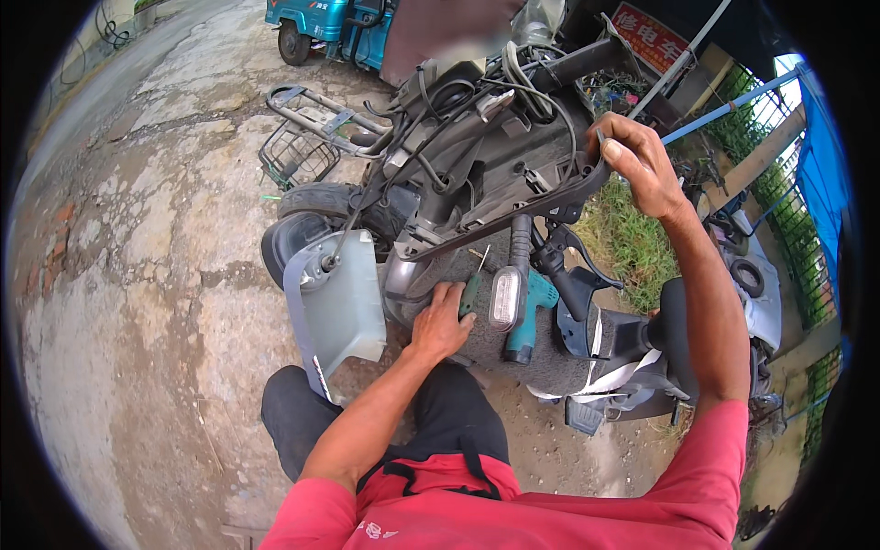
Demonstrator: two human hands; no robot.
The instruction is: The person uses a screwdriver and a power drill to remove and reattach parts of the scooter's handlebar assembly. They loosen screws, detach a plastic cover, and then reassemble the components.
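A partly stripped electric scooter fills the middle, its long black plastic panel (513, 220) exposed with loose cables over it. My right hand (637, 165) is closed at the panel's upper right end, thumb against the fingers; a small dark bit shows by the fingertips. Low on the grey-carpeted footboard (486, 344), my left hand (440, 321) has the handle of a green screwdriver (472, 289) between thumb and forefinger, its shaft pointing away from me. A teal power drill (527, 325) lies to the right, partly under a clear-lensed lamp (504, 298).
A pale fender-like plastic cover (339, 302) stands left of my left hand, near the wheel (325, 200). Beyond lie a metal rack and wire basket (298, 151). A brake lever (596, 261) juts out right of the lamp. A blue three-wheeler (316, 23) is parked farther off.
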